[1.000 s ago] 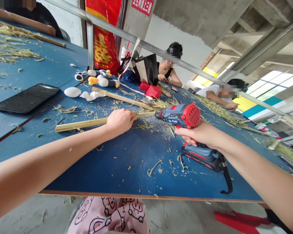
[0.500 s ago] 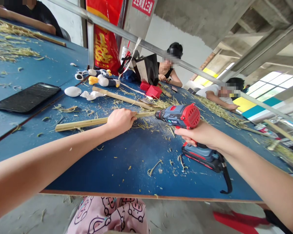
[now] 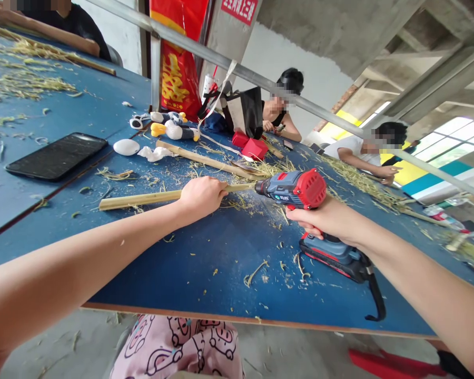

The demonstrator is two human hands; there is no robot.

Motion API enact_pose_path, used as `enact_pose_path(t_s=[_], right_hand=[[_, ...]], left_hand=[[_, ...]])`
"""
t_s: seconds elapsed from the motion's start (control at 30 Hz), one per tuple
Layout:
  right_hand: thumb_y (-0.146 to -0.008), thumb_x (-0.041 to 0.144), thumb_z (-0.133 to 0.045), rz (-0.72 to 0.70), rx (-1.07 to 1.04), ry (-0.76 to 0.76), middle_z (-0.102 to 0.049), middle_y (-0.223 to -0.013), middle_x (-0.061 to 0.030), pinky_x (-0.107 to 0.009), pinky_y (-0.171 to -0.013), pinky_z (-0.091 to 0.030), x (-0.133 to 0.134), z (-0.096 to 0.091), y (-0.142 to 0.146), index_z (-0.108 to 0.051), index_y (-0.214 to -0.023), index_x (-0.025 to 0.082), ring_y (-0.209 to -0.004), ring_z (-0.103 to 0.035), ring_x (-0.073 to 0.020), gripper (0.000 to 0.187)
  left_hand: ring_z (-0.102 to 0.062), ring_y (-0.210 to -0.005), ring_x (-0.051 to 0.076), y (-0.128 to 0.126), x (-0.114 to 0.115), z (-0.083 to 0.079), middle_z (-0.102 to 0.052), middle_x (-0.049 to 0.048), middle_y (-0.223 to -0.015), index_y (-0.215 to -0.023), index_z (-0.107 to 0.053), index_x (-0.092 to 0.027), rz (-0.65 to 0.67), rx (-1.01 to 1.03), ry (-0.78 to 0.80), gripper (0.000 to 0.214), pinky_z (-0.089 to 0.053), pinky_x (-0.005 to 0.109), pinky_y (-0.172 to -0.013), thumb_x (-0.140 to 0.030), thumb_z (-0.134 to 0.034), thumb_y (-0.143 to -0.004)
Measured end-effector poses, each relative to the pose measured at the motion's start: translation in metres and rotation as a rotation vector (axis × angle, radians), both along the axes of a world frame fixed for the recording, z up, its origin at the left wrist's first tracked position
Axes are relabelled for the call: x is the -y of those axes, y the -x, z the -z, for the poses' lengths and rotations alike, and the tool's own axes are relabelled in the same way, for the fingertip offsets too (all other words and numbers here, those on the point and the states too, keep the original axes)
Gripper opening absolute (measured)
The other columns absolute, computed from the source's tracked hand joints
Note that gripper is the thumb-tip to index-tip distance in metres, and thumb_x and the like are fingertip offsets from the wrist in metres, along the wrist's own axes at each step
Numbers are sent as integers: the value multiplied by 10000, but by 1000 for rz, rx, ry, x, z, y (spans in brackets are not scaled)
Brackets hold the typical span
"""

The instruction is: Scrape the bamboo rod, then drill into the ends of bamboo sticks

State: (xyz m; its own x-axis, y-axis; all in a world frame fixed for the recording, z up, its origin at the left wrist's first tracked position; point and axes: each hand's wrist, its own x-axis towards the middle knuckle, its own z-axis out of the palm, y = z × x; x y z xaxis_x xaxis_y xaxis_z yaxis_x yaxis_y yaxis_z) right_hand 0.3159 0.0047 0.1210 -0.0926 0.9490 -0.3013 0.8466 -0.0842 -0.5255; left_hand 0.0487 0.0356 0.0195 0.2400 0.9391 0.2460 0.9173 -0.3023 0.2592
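Note:
A long bamboo stick [image 3: 142, 199] lies across the blue table [image 3: 205, 258]. My left hand [image 3: 201, 196] is closed around it near its right end. My right hand [image 3: 327, 218] grips the handle of a red and blue cordless drill [image 3: 296, 188], whose nose points left and meets the stick's end. The drill's battery base [image 3: 335, 256] rests on the table, with a black strap hanging off it. Bamboo shavings lie scattered under and around both hands.
A black phone [image 3: 57, 156], a white egg-shaped object [image 3: 126, 147], a crumpled tissue, a toy duck [image 3: 174, 131], a second bamboo stick [image 3: 205, 159], red boxes [image 3: 253, 147] and a black bag [image 3: 240, 110] sit further back. Other people sit at the far side. A metal bar crosses overhead.
The view has shifted slightly, so everything sits a little further right in the picture. Both hands keep the same hold on the stick and the drill.

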Motion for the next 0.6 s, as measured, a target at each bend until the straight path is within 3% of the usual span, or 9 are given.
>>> enact_pose_path(t_s=[0.2,0.6], right_hand=[[-808,340,-696,-5,64,-29,-450,-450,27,-314,-443,-365,3,-2,2,-455,-575,249,-391,-388,-114,348],[-741,320,-710,24,-2,-22,-424,-423,61,-267,-405,-358,2,-2,5,-499,-635,236,-373,-362,-96,251]], left_hand=[[-741,-881,281,0,0,0,-774,96,-959,-1168,-752,-257,-5,-3,11,368,-551,356,-732,-384,-443,-1015],[-740,-932,268,-1,-1,4,-781,81,-1035,-1253,-729,-264,-9,-16,-11,389,-542,345,-754,-383,-433,-1029]])
